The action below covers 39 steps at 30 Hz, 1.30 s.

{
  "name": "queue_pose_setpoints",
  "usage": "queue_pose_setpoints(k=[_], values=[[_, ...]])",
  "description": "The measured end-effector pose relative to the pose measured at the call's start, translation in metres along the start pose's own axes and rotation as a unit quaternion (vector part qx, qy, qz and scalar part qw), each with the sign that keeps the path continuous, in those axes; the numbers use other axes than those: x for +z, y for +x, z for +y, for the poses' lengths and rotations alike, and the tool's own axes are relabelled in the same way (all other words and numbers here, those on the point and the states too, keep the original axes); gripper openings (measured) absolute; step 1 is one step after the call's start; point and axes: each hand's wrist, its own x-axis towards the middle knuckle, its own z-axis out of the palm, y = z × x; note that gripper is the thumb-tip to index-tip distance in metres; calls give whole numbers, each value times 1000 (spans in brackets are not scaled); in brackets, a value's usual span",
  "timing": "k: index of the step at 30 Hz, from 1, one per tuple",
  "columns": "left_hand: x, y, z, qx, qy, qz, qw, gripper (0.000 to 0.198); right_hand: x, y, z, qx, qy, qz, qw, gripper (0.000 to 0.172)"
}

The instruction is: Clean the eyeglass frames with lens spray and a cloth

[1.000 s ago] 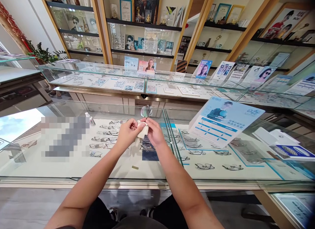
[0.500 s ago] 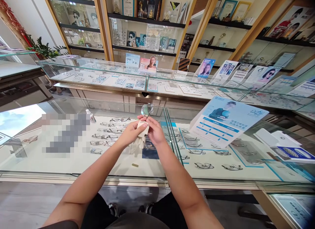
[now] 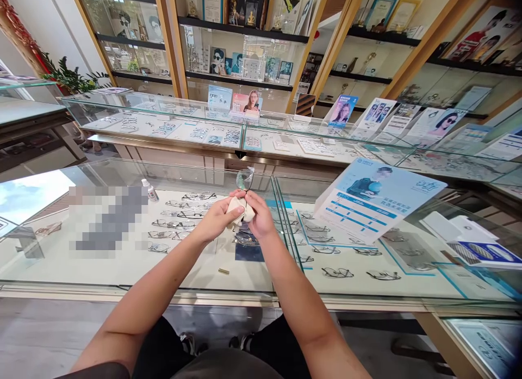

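Observation:
A pair of glasses (image 3: 244, 179) is held up above the glass counter, one lens showing past my fingertips. My left hand (image 3: 219, 220) is closed on a cream cleaning cloth (image 3: 236, 211), pressing it against the part of the glasses between my hands. My right hand (image 3: 259, 215) is closed around the frame of the glasses, its fingers meeting the left ones. The other lens is hidden by the cloth and fingers. Below, inside the counter, lie rows of glasses (image 3: 179, 224) and a dark blue mat (image 3: 249, 252).
On the glass counter (image 3: 163, 287) stand a small white spray bottle (image 3: 150, 191) at left and a large blue sign (image 3: 367, 199) at right. An open white box (image 3: 460, 229) lies farther right. Another display counter (image 3: 183, 142) runs behind.
The cloth is now bunched up between my hands, where its end hung down before. The glasses have turned slightly, with the lens more upright.

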Motion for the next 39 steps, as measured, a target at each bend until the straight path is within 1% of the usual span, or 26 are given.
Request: queue_pose_setpoints(k=[3,7,9,13,16,17,19,20,24,26,31,36,37,39], values=[[3,0,-3,17,-3,25,1000,63,2,-1,-1,2,6,-18,1000,25],[6,0,-7,32,15,61,998,63,4,-4,-1,17,5,-35,999,28],[7,1,-10,41,28,85,995,63,7,-5,-1,24,-2,-36,999,29],[8,2,-14,84,61,135,985,63,13,-9,-2,36,-9,-34,999,33],[8,2,-16,101,97,156,978,64,15,-9,-2,45,2,-33,998,32],[7,2,-16,105,107,156,976,65,14,-8,-2,45,9,-29,999,31],[5,3,-15,110,121,139,977,67,11,-5,0,41,26,-13,999,28],[3,3,-15,110,126,119,979,67,9,-3,1,38,32,-2,999,27],[-5,6,-14,96,127,13,987,62,1,4,4,34,51,48,997,24],[-6,7,-16,97,116,1,989,61,0,6,4,33,62,64,995,26],[-2,10,-25,96,93,74,988,64,2,5,7,41,58,46,996,33],[1,12,-26,93,75,149,982,66,5,3,11,55,45,39,997,34],[1,12,-26,92,69,154,981,68,5,3,11,56,44,39,997,34],[0,13,-23,81,54,142,985,71,4,4,12,52,38,44,997,33]])
